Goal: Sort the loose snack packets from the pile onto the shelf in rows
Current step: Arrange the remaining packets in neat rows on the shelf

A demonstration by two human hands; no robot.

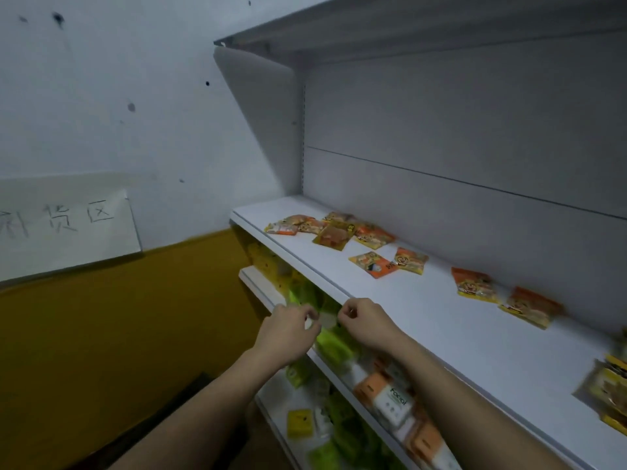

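Snack packets (373, 245) are lying scattered on the shelf (458, 337), piled at its far left. Both hands (325, 325) are hovering near its front edge.

White wall sign (64, 228): handwritten "货区" legible; lower-shelf white/orange pack (395, 401): "Facial".
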